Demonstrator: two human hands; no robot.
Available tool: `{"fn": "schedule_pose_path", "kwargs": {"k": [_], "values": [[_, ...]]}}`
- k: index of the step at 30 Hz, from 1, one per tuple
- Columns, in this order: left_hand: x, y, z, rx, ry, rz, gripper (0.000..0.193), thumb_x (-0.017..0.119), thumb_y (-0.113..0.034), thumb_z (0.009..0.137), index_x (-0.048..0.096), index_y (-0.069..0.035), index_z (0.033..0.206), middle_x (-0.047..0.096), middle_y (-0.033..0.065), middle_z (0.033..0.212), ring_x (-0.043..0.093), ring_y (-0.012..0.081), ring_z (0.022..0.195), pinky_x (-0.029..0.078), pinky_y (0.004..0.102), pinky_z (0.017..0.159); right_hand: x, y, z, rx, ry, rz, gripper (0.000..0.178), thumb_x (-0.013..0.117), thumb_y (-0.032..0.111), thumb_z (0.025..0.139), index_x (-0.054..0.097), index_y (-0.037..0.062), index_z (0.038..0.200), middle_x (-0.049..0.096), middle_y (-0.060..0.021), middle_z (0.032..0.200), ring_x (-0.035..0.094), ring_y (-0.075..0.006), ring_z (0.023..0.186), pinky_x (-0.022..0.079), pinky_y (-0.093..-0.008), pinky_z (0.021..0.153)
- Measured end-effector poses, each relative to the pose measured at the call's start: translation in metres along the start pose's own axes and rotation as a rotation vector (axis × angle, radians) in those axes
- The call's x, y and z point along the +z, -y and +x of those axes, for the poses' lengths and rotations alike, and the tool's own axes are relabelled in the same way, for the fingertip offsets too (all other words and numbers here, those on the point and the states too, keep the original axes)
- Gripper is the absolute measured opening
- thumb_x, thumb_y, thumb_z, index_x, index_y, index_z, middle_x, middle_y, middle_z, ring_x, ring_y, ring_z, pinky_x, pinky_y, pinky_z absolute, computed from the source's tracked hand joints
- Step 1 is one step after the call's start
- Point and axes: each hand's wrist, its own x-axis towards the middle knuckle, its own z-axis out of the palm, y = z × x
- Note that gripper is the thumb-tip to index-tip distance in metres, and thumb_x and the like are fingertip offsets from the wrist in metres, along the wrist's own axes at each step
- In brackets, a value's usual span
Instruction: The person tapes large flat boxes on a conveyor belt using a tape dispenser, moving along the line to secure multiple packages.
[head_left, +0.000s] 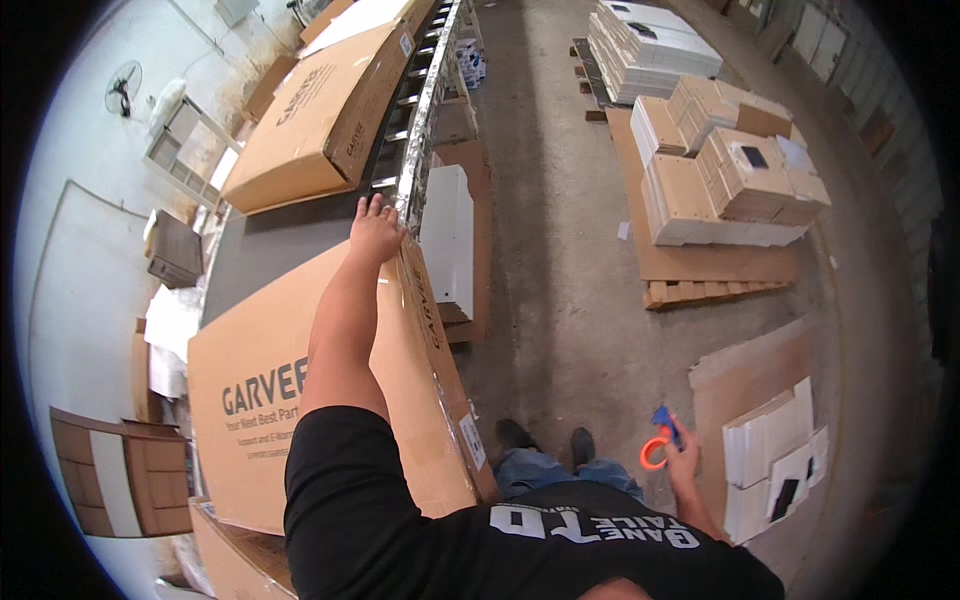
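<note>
A large brown cardboard box [265,465] lies on the conveyor belt [255,245] at my left side. My left hand [377,230] rests on the box's far corner beside the metal rail, its fingers stretched out. Down at my right side, my right hand [684,455] is closed around a blue tape dispenser [661,418]. The dispenser carries an orange ring or roll [653,453] and is well apart from the box. A second large box [295,105] sits farther along the conveyor, with a strip of dark belt between the two.
The conveyor's metal rail [412,170] runs away from me. Across the aisle stand a pallet [715,290] with stacked cartons [735,165] and more white panels [655,55]. White pieces [760,440] lie on cardboard near my right. Panels [447,240] stand beneath the rail.
</note>
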Motion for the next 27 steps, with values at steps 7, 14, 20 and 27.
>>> {"fn": "schedule_pose_path", "kwargs": {"k": [7,14,20,27], "values": [[0.015,-0.003,-0.038,-0.226,-0.141,-0.709,0.050,0.048,-0.045,0.098,0.056,-0.011,0.133,0.053,0.0169,0.139,0.050,0.0363,0.128,0.040,0.0503,0.105,0.023,0.015,0.013,-0.063,0.119,0.022,0.051,0.059,0.004,0.077,0.062,-0.0005,0.127,0.058,-0.0129,0.116,0.057,-0.0242,0.110,0.045,-0.0355,0.097],[-0.026,-0.013,-0.310,-0.732,-0.312,-0.678,0.055,0.069,-0.038,0.089,0.058,-0.006,0.132,0.047,0.0151,0.148,0.039,0.0351,0.139,0.029,0.0502,0.114,0.078,0.111,0.144,0.164,0.572,0.390,0.055,0.057,0.006,0.082,0.053,-0.0003,0.136,0.060,-0.0071,0.103,0.057,-0.0127,0.080,0.048,-0.0261,0.070],[0.004,-0.178,-0.579,-2.017,-0.713,-0.974,0.041,0.053,-0.032,0.100,0.059,0.002,0.122,0.062,0.0136,0.121,0.056,0.0249,0.114,0.041,0.0361,0.101,0.181,0.257,0.240,-0.003,0.875,0.584,0.063,0.051,0.007,0.080,0.042,-0.0022,0.142,0.061,-0.0087,0.100,0.055,-0.0120,0.071,0.047,-0.0259,0.064],[-0.044,-0.330,-0.465,-2.592,-1.115,-2.276,0.060,0.043,-0.065,0.095,0.058,-0.008,0.106,0.061,0.0097,0.098,0.062,0.0226,0.074,0.047,0.0319,0.053,0.309,0.422,0.243,-0.235,1.163,0.774,0.062,0.050,0.007,0.080,0.042,-0.0007,0.141,0.060,-0.0078,0.109,0.059,-0.0135,0.087,0.050,-0.0256,0.079]]}}
